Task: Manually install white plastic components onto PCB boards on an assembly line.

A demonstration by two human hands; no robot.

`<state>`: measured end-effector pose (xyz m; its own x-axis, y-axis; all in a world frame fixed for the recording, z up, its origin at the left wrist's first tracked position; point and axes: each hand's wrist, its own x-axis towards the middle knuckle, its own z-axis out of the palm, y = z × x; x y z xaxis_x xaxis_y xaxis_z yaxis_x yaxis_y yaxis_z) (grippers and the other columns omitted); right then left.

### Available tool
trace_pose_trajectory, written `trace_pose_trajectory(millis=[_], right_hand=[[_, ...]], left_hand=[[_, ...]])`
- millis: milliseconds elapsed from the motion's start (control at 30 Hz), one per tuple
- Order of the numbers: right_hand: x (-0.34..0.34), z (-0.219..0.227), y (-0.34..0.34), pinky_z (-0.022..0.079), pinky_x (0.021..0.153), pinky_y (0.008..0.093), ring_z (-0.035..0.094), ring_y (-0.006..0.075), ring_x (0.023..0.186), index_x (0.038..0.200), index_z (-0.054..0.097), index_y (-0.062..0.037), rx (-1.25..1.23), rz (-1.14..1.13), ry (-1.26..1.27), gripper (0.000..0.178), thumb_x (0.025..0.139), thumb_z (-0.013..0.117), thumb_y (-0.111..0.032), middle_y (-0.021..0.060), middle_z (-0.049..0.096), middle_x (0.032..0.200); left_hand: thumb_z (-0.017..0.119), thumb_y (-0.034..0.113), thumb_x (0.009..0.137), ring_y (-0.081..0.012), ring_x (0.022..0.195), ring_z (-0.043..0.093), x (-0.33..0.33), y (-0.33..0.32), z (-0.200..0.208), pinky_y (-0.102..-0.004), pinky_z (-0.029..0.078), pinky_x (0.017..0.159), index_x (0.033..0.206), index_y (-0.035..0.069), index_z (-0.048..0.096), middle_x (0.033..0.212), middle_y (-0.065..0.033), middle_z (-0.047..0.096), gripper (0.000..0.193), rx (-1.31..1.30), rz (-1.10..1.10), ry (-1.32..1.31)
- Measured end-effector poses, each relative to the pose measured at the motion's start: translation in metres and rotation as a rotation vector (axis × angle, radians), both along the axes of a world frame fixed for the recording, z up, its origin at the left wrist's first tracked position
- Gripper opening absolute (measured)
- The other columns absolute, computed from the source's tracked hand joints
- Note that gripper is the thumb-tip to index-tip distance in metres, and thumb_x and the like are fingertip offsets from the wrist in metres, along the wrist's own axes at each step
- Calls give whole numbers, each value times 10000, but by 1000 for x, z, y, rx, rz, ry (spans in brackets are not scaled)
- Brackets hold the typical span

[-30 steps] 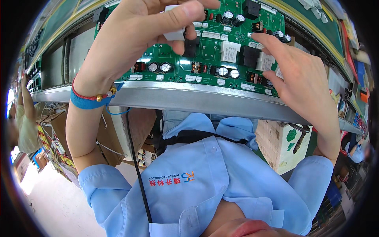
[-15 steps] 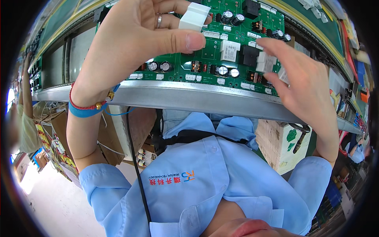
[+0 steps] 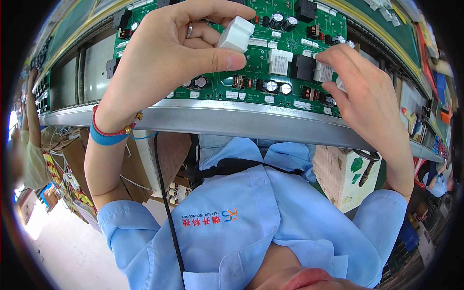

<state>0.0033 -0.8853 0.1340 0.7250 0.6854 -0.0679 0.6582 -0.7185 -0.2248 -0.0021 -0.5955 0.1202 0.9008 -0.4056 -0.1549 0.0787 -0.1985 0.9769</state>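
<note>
My left hand point(image 3: 162, 58) is closed on a white box-shaped relay point(image 3: 237, 35), held tilted above the green circuit boards point(image 3: 217, 79) between thumb and fingers. My right hand point(image 3: 367, 89) pinches a second white relay point(image 3: 323, 72) at the board, close beside a black block component point(image 3: 303, 66). Left of that block, another white relay point(image 3: 280, 62) sits on the board. Part of one more white piece point(image 3: 341, 85) shows behind my right fingers, mostly hidden. Round capacitors point(image 3: 271, 86) and white connectors point(image 3: 235, 95) line the boards' near side.
A metal rail point(image 3: 241, 116) runs along the near edge of the boards. Below it on the right stands a pale box with green patches point(image 3: 333, 179). A black cable point(image 3: 166, 203) hangs down at the left. Other people's arms point(image 3: 33, 106) show at the far left.
My right hand has shifted slightly left, and its relay now sits straighter and closer to the black block. In my left hand the relay has tilted and moved slightly.
</note>
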Motion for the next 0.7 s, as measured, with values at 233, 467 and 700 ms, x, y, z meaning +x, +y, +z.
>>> trace_pose_trajectory(millis=[233,467,700], right_hand=[[-2,-3,0,515,751,392,628,333,946,1134,574,-44,63,1,22,418,745,700,40,110,602,1055],[-2,-1,0,516,746,391,631,324,944,1168,578,-69,29,-20,3,468,731,710,37,97,618,1025],[13,8,-15,460,880,312,603,252,1026,1150,582,-38,293,-6,117,408,760,683,19,111,592,1107]], left_hand=[[727,-9,842,-100,974,650,0,-2,0,-230,546,857,1324,19,576,1006,-75,689,506,58,-39,-23],[682,13,891,-100,986,636,-2,4,-4,-240,523,877,1344,6,560,1057,-78,684,469,29,-98,-87],[686,7,817,-117,900,626,-5,-7,3,-256,507,829,1255,35,623,999,-61,674,444,367,-36,-324]])
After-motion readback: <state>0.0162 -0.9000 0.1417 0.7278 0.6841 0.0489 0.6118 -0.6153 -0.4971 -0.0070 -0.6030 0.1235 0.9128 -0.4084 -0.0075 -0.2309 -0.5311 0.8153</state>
